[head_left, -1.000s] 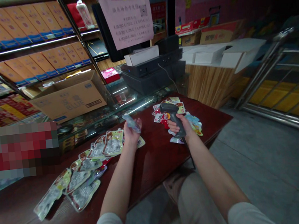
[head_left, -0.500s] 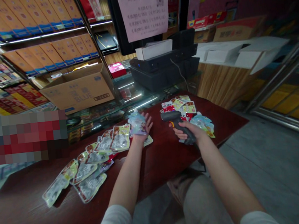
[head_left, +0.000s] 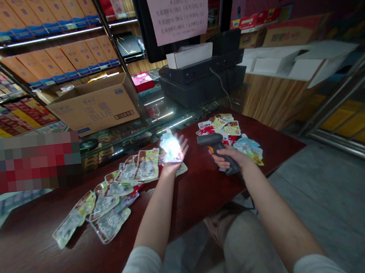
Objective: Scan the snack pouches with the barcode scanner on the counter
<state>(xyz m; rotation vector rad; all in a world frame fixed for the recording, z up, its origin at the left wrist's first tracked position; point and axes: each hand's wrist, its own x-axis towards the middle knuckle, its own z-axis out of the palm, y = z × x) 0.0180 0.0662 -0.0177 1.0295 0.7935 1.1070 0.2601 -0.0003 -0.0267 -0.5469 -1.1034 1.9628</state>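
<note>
My left hand (head_left: pixel 178 153) is palm up with its fingers stretched out, holding a light blue spouted pouch (head_left: pixel 169 144) on the palm. Bright white light washes over the pouch, so its print cannot be made out. My right hand (head_left: pixel 225 158) is wrapped round the grip of a dark barcode scanner (head_left: pixel 210 139), whose head points left at the pouch. Beside my left forearm lie several overlapping snack packets (head_left: pixel 146 164) with clear fronts. Behind the scanner is a pile of red and yellow packets (head_left: pixel 223 125), with another light blue pouch (head_left: pixel 246 146) at its right.
The dark red tabletop (head_left: pixel 201 195) carries the packets. Behind it are a glass counter, an open cardboard box (head_left: pixel 98 108), a black cash drawer (head_left: pixel 197 87) and a monitor with a pink notice (head_left: pixel 178 13). A metal rail (head_left: pixel 350 149) stands at the right.
Bright light now falls on the pouch in my left hand, where none showed before. Both hands keep nearly the same places, with the pouch raised slightly. The view has shifted a little.
</note>
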